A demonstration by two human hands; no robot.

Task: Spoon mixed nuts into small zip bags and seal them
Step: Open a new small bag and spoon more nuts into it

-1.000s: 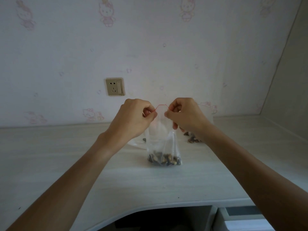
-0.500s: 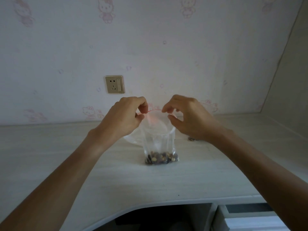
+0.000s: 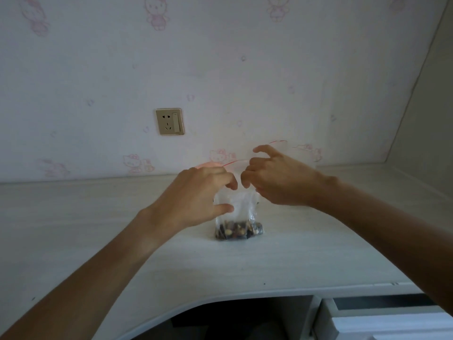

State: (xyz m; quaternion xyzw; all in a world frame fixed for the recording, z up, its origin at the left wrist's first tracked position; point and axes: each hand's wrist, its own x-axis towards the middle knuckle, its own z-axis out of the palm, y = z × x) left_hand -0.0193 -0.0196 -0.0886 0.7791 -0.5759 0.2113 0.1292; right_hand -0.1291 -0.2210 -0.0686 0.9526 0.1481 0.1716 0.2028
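Observation:
A small clear zip bag (image 3: 241, 208) stands upright on the pale desk (image 3: 98, 217), with mixed nuts (image 3: 237, 231) heaped in its bottom. Its thin red zip line (image 3: 234, 163) shows just above my hands. My left hand (image 3: 196, 195) grips the bag's upper left side, thumb on the near face and fingers curled over the top. My right hand (image 3: 277, 177) pinches the bag's upper right edge with curled fingers, its index finger stretched up and to the left. Both hands hide the bag's mouth.
A wall socket (image 3: 169, 121) sits on the patterned wall behind the desk. A side panel (image 3: 431, 119) closes off the right. The desk's curved front edge (image 3: 245, 296) runs below, with a part-open white drawer (image 3: 382, 317) at lower right.
Both hands have dropped lower on the bag and moved closer together. The red zip line now shows above them instead of between the fingertips. The bag stays standing in place.

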